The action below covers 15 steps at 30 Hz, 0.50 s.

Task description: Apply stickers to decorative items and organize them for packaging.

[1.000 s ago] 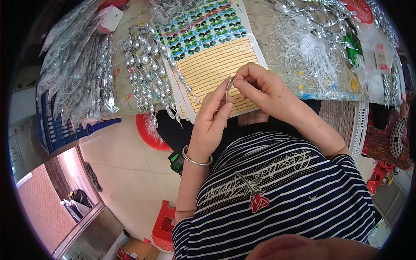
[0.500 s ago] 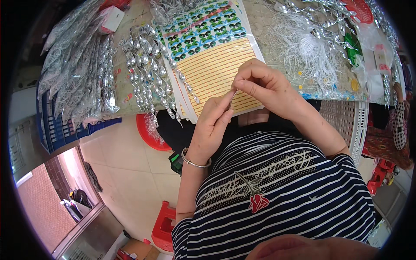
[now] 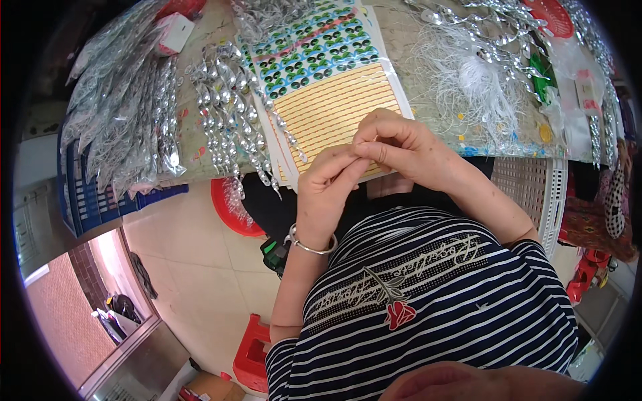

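Note:
My left hand [image 3: 328, 184] and my right hand [image 3: 401, 148] meet fingertip to fingertip above the near edge of a sheet stack. Both are closed in a pinch; whatever lies between the fingers is hidden now. Beneath them is the top sticker sheet [image 3: 328, 107], yellow with thin red wavy lines, and green-and-black eye-like prints [image 3: 314, 47] fill its far part. Twisted silver spiral strips [image 3: 231, 110] lie left of the stack, one of them overlapping its left edge. A tangled bundle of white string [image 3: 485, 87] rests to the right.
Bagged silver spirals [image 3: 124, 113] pile up at the far left over a blue basket [image 3: 83, 207]. A small white box [image 3: 174, 33] and a red basket [image 3: 552, 17] stand farther back. Below the table are a red basin [image 3: 231, 217], a red stool [image 3: 253, 354] and a white crate [image 3: 552, 200].
My hands have come closer together and a little nearer to me. The thin dark piece seen between them earlier is now covered by my fingers.

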### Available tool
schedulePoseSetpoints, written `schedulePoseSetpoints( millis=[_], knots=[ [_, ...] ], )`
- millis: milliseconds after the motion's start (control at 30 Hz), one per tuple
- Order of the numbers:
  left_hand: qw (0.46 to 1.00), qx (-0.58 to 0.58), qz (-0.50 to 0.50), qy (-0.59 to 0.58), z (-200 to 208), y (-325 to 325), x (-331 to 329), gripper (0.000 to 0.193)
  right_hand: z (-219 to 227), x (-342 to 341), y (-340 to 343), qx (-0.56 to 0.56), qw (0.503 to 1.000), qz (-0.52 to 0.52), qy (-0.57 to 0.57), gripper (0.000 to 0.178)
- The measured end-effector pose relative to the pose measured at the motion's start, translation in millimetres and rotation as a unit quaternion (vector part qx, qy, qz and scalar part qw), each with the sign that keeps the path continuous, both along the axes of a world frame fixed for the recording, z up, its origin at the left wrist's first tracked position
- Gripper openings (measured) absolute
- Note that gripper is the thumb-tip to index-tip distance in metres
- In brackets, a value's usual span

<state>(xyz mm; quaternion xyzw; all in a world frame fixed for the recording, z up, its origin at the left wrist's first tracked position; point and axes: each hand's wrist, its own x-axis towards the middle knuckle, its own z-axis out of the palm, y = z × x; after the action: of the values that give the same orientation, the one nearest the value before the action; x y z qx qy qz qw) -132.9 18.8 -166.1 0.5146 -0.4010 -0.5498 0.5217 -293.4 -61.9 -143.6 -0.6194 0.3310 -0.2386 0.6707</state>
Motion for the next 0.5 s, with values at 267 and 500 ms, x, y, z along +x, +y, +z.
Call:
schedulePoseSetpoints(
  millis=[267, 500],
  knots=[
    [0.999, 0.007, 0.004, 0.040, 1.6, 1.6, 4.3, 0.014, 0.2, 1.2, 2.8, 0.104, 0.995, -0.006, 0.000, 0.013],
    [0.993, 0.055, 0.091, -0.055, 5.0, 9.3, 21.5, 0.016, -2.4, -35.5, -11.3, -0.252, 0.955, 0.052, 0.150, 0.012]
  ],
)
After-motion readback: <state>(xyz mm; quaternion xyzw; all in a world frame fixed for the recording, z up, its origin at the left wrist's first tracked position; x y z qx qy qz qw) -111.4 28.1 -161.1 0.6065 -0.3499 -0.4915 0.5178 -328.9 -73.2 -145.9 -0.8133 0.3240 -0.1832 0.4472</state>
